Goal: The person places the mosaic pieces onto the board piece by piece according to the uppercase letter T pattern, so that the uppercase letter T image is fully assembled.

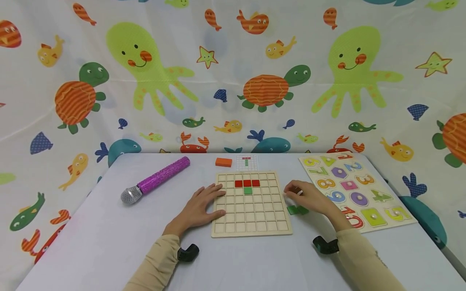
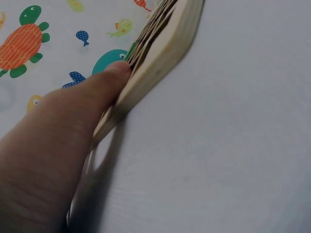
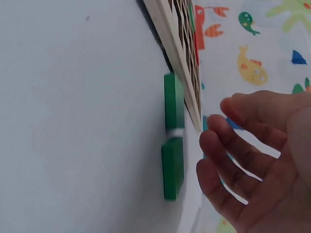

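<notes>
Wooden grid board: left grip outstretched on its left edge; at its right, empty right grip near green tiles.

**Left hand at the edge of a wooden board**

The thumb lies against the board's rim. A pale tabletop fills the right side; white cloth printed with a turtle and fish shows upper left.

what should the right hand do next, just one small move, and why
Probably pinch one of the two loose green tiles beside the board: the right hand hovers empty near them, the board holds three red tiles with one green tile below, and the pattern card seems to show a longer green column.
</notes>
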Tool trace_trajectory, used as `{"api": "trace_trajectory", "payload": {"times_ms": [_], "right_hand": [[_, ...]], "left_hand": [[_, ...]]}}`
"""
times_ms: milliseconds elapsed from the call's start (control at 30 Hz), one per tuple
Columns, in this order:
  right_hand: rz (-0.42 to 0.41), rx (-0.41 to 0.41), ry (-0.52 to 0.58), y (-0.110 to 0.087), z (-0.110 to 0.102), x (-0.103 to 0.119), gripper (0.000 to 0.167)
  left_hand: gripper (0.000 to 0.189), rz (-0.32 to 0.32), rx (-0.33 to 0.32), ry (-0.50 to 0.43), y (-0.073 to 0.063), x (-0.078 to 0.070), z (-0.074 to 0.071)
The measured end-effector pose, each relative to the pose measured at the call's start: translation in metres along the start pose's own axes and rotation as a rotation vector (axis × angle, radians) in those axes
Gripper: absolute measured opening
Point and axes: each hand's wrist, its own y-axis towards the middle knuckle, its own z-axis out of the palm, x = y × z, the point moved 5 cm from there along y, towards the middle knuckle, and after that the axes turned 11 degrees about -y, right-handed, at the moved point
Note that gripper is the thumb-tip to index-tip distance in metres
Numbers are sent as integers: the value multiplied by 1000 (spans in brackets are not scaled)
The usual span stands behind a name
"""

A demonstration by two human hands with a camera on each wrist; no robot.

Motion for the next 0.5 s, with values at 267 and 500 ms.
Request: {"api": "trace_trajectory", "payload": {"times_ms": [267, 500], "right_hand": [[-26, 15, -81, -21, -8, -7, 15], [-15, 47, -158, -37, -5, -8, 18]], "left_hand": [[63, -5, -4, 2, 1, 2, 1], [62, -4, -10, -6, 0, 1, 1]]}}
